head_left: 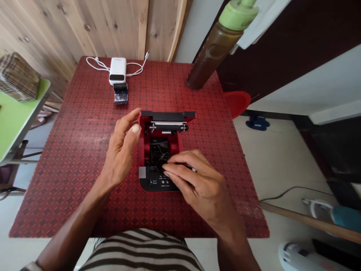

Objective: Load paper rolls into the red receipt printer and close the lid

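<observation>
The red tabletop (70,150) is patterned throughout with darker diamonds and is marked by a pale, scuffed area toward the near right corner. At about its middle, a red and black device (153,177) is set down open. On the far left part, a white power bank (117,67) is flanked by its cable (105,68), and a small black piece (120,94) is laid just on its near side. Toward the far right corner, a brown bottle (210,52) is placed.

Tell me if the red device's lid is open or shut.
Open: the lid stands raised, exposing a black item inside the red device.
</observation>
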`<state>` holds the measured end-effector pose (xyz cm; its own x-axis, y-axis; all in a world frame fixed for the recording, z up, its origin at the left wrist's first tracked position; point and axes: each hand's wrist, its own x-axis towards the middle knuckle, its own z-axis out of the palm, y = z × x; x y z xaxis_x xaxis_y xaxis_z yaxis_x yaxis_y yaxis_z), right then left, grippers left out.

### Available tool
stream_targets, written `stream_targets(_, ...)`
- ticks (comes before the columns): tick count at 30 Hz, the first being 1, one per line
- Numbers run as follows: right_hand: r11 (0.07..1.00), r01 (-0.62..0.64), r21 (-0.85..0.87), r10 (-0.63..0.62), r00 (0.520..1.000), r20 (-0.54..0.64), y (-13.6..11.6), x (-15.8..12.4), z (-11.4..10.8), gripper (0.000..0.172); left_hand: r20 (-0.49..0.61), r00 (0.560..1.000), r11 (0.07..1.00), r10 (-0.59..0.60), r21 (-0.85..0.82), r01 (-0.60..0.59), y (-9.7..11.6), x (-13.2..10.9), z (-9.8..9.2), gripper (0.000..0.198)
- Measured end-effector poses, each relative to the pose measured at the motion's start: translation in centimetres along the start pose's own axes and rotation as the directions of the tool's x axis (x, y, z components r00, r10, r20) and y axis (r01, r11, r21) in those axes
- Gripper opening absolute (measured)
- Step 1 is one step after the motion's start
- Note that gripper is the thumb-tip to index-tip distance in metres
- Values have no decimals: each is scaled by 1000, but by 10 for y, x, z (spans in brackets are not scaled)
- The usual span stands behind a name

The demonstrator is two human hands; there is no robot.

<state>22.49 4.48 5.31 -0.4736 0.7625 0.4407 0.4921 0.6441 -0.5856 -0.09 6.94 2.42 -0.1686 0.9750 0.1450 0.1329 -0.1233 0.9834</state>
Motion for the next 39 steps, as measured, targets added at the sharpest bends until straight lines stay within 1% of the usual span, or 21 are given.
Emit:
stream_targets(2,1000,-1,-20,1,1000,-22,-4,-4,0,20,1,1000,999,7,-41,-7,1,7,3,55)
stream_targets(4,998,0,-59,-1,1000,-27,-7,-8,2,21,-33,999,998,12,-56,-14,3,5,5,48)
stream_targets(7,982,22,-187,-31,998,-47,-12,-14,7,25,-53,999,1000,-12,-18,11,8,-7,4,31)
stream_targets(10,953,46,-301,-78,992,-96,-16,-20,12,29,-9,998,998,-65,-21,64,10,-21,2,21)
stream_targets(11,946,43,-320,-82,991,-107,-17,-21,13,29,12,997,996,-80,-42,80,9,-26,1,25)
stream_targets(12,943,36,-330,-77,991,-113,-17,-21,14,28,33,995,993,-94,-67,96,6,-30,1,35)
stream_targets(14,948,13,-317,-50,993,-110,-16,-21,15,27,77,988,982,-137,-120,145,-1,-38,1,59)
stream_targets(15,955,2,-298,-34,994,-100,-16,-21,16,27,94,982,974,-164,-140,176,-5,-42,1,67)
stream_targets(16,961,-7,-277,-19,996,-93,-15,-21,16,27,106,976,967,-193,-150,207,-9,-45,1,69)
stream_targets(19,968,-18,-251,-6,995,-97,-13,-22,18,29,131,964,953,-231,-166,252,-16,-50,1,68)
stream_targets(23,963,-24,-268,-8,993,-118,-12,-22,21,27,154,963,951,-219,-185,246,-18,-51,-1,65)
stream_targets(29,965,-55,-258,24,992,-123,-11,-23,24,26,126,971,949,-206,-215,229,-20,-50,3,64)
stream_targets(33,976,-47,-212,16,989,-147,-10,-27,25,32,111,967,945,-230,-212,249,-21,-53,2,65)
stream_targets(36,987,-70,-142,38,975,-217,-8,-33,21,38,116,953,933,-281,-200,299,-19,-61,-3,64)
stream_targets(39,977,-167,-133,116,938,-327,-2,-43,14,37,144,935,914,-325,-206,349,-14,-72,-9,61)
